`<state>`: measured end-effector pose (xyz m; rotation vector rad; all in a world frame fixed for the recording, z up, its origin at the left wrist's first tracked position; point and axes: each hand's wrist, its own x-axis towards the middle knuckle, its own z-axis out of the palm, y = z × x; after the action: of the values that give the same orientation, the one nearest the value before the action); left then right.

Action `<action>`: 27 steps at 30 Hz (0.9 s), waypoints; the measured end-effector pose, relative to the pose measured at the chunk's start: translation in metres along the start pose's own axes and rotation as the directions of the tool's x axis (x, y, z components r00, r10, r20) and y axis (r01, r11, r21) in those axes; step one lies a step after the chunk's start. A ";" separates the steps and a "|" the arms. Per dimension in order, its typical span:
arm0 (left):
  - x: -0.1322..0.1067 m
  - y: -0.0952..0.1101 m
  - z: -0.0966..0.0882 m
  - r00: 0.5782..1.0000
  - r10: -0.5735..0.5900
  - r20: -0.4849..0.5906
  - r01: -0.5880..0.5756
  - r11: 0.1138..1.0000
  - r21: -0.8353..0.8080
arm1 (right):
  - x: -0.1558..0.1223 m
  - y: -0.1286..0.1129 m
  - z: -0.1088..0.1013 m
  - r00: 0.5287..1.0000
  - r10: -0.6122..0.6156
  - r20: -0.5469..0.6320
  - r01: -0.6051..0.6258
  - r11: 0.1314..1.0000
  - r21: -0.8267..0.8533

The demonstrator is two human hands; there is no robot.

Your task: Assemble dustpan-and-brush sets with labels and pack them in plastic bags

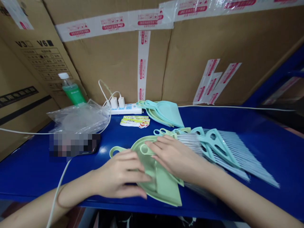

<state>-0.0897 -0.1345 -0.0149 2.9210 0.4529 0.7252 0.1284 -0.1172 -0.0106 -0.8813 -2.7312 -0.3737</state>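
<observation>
A light green plastic dustpan [163, 183] lies on the blue table [261, 139] near its front edge. My left hand [121, 175] rests on its left side, fingers curled over the pan's edge. My right hand [173, 155] lies flat over a small green brush [145, 149] set on the pan, fingers stretched out. Just right of my right hand lie several small teal and green brushes [220, 148] with pale bristles.
A stack of teal and green dustpans [166, 112] sits further back. Behind it are a white power strip [125, 108] with chargers, small printed cards [135, 121], a clear plastic bag [80, 118], a green bottle [72, 90] and a cardboard box wall [213, 57]. A white cable [59, 186] crosses my left wrist.
</observation>
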 end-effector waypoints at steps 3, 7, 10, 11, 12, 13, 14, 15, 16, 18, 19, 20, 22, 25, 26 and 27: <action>-0.004 -0.011 -0.010 0.958 -0.205 -0.202 0.253 0.934 0.253 | 0.005 -0.010 0.007 0.998 -0.015 -0.068 0.019 0.997 0.069; -0.008 -0.024 -0.021 0.865 -0.465 -0.187 0.501 0.784 0.367 | 0.011 -0.019 0.014 0.995 -0.024 -0.098 0.034 0.994 0.107; -0.009 -0.028 -0.025 0.754 -0.655 -0.048 0.642 0.720 0.265 | 0.014 -0.024 0.017 0.995 -0.043 -0.095 0.054 0.991 0.121; -0.009 -0.029 -0.025 0.715 -0.699 0.006 0.679 0.697 0.228 | 0.015 -0.026 0.018 0.995 -0.049 -0.092 0.061 0.990 0.129; -0.008 -0.029 -0.025 0.682 -0.730 0.054 0.711 0.678 0.187 | 0.016 -0.027 0.019 0.995 -0.052 -0.087 0.064 0.988 0.142; -0.008 -0.029 -0.025 0.656 -0.749 0.093 0.736 0.662 0.139 | 0.018 -0.029 0.020 0.996 -0.047 -0.082 0.060 0.986 0.158; -0.008 -0.029 -0.025 0.638 -0.760 0.123 0.756 0.649 0.085 | 0.020 -0.031 0.021 0.997 -0.036 -0.076 0.049 0.983 0.179; -0.007 -0.029 -0.024 0.627 -0.766 0.146 0.771 0.636 0.029 | 0.022 -0.033 0.021 0.998 -0.017 -0.064 0.029 0.979 0.202; -0.007 -0.030 -0.023 0.620 -0.767 0.166 0.780 0.626 -0.024 | 0.024 -0.035 0.021 0.999 0.006 -0.050 0.006 0.974 0.224; -0.006 -0.030 -0.022 0.621 -0.758 0.201 0.783 0.612 -0.113 | 0.029 -0.038 0.019 0.999 0.045 -0.017 -0.039 0.963 0.267; -0.006 -0.031 -0.022 0.625 -0.751 0.215 0.781 0.608 -0.147 | 0.032 -0.039 0.019 0.998 0.056 -0.001 -0.053 0.958 0.283; -0.006 -0.031 -0.021 0.629 -0.744 0.225 0.778 0.605 -0.172 | 0.034 -0.040 0.018 0.998 0.062 0.013 -0.063 0.953 0.298; -0.007 -0.033 -0.020 0.631 -0.741 0.228 0.776 0.600 -0.197 | 0.039 -0.041 0.017 0.997 0.073 0.031 -0.079 0.941 0.328; -0.010 -0.034 -0.018 0.623 -0.753 0.212 0.782 0.593 -0.190 | 0.045 -0.040 0.019 0.995 0.097 0.038 -0.104 0.908 0.406; -0.011 -0.035 -0.018 0.622 -0.754 0.212 0.783 0.594 -0.186 | 0.047 -0.039 0.019 0.994 0.103 0.032 -0.107 0.892 0.440; -0.012 -0.036 -0.018 0.622 -0.752 0.217 0.783 0.595 -0.183 | 0.047 -0.039 0.019 0.994 0.104 0.024 -0.103 0.877 0.469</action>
<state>-0.1173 -0.1038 -0.0099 2.1386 1.3707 0.4136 0.0652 -0.1162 -0.0205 -0.8738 -2.5772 0.3048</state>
